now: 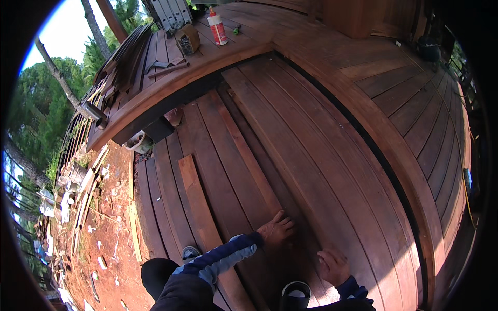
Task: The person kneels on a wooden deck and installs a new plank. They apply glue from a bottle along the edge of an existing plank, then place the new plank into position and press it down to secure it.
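- Presently, left hand (276, 228) lies flat, fingers spread, on the narrow strip (248, 154) over the lower deck boards (321, 171).
- Right hand (332, 266) rests open, empty, beside it.
- Judged: boards mostly laid; strip and loose plank (197, 207) apparently unfixed.

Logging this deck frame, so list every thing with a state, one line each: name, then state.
Left hand: flat, fingers spread on the narrow reddish wooden strip.
Right hand: pressed on the dark red deck boards, no grip on anything.
Narrow reddish wooden strip: lying lengthwise on the boards.
Loose short brown plank: lying flat, untouched.
White glue bottle with red label: upright, capped.
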Available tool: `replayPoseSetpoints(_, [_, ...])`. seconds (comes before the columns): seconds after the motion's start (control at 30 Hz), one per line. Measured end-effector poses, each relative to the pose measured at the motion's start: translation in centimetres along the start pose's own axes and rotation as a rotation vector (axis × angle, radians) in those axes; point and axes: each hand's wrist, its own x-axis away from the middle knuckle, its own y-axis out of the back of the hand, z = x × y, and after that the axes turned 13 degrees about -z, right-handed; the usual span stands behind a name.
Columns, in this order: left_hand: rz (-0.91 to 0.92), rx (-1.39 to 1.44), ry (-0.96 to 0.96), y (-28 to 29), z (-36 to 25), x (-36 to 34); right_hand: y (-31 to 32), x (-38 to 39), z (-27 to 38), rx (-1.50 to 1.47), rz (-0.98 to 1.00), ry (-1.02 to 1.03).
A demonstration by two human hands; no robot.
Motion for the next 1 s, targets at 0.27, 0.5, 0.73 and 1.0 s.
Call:
replayPoseSetpoints(0.27, [-0.182,0.105,0.088,-2.1,-0.1,0.6,-1.5,-11.4,-3.4,0.077,0.193,0.104])
replayPoseSetpoints(0.5, [-0.413,0.127,0.232,-3.5,-0.5,0.5,-4.8,-16.6,-6.3,0.137,0.331,0.190])
replayPoseSetpoints(0.73, [-0.413,0.159,0.250,-4.2,-0.4,0.7,-10.5,-20.3,-6.9,0.161,0.242,0.257])
replayPoseSetpoints(1.0, [-0.342,0.145,0.228,-4.5,-0.2,0.7,-12.8,-21.0,-7.7,0.164,0.108,0.253])
